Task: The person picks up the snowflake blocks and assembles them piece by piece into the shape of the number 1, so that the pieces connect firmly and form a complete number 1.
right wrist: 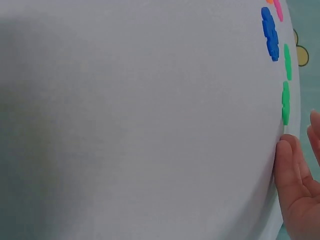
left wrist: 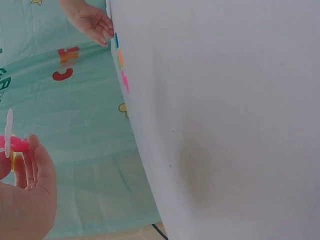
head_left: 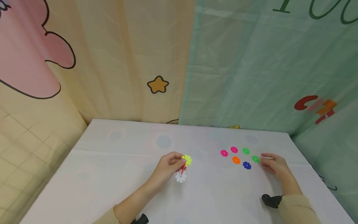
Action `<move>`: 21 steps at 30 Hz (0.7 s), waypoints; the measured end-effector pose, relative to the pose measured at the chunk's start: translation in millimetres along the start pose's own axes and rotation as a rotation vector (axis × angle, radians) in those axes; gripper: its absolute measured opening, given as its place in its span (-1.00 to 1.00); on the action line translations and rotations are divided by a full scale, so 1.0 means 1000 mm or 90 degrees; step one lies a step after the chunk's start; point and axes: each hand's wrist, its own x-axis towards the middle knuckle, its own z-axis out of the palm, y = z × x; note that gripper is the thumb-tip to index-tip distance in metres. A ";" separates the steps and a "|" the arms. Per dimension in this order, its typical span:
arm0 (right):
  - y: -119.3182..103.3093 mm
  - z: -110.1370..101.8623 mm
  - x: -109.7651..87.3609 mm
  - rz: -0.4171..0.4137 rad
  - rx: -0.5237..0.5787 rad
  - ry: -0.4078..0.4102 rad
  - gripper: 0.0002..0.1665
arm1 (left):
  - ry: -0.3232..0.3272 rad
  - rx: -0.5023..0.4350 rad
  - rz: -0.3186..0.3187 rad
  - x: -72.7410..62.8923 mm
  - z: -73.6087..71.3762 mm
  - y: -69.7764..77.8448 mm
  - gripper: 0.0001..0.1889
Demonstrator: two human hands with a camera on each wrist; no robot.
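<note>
Head view looks forward-down; nearer wrist views share the table (head_left: 112, 174)

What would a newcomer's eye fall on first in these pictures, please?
Probably the joined discs, yellow, pink and white, in the left grip near the table's middle. Next, six loose discs lie grouped just left of the right grip in the head view. Behind, a large pink shape fills the backdrop's upper left.
</note>
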 end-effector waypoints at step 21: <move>0.002 0.017 0.010 0.011 -0.208 0.140 -0.29 | 0.001 -0.026 0.000 0.003 0.000 0.000 -0.74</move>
